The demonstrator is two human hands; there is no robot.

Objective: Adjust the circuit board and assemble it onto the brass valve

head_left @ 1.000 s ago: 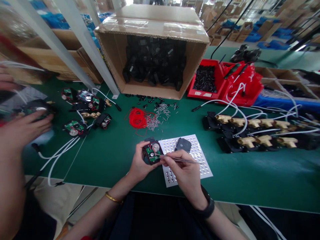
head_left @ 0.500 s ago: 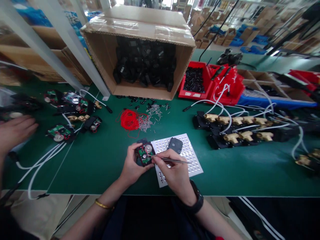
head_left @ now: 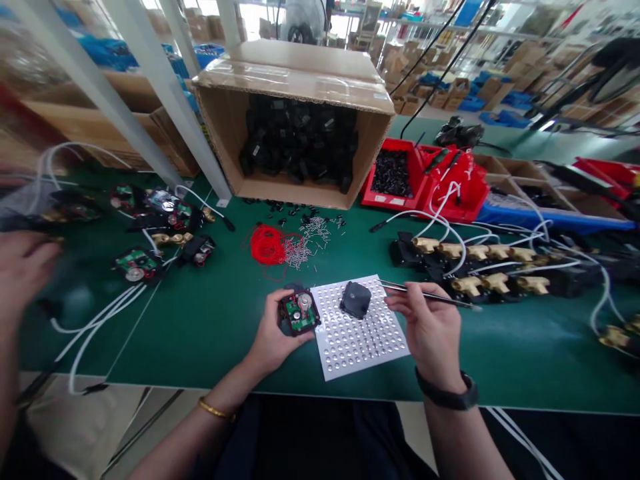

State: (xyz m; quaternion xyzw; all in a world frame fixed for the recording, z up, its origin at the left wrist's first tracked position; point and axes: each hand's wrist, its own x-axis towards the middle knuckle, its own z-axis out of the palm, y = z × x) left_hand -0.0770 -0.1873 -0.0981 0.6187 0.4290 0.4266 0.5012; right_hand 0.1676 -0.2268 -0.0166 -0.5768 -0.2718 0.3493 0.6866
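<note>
The right hand has swung its tweezers away from the open module, pinching them to the right of the black cover on the perforated plate. The left hand grips the module (green board up) at the plate's left edge. Far left, 1 co-worker's hand blurs.

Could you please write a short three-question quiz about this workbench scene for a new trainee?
1. True or false: the left hand holds the open module.
2. What does the right hand hold? A) tweezers B) a screwdriver C) a red wire bundle
3. What lies on the perforated plate?

Key:
1. True.
2. A, the tweezers.
3. A black cover.
</note>
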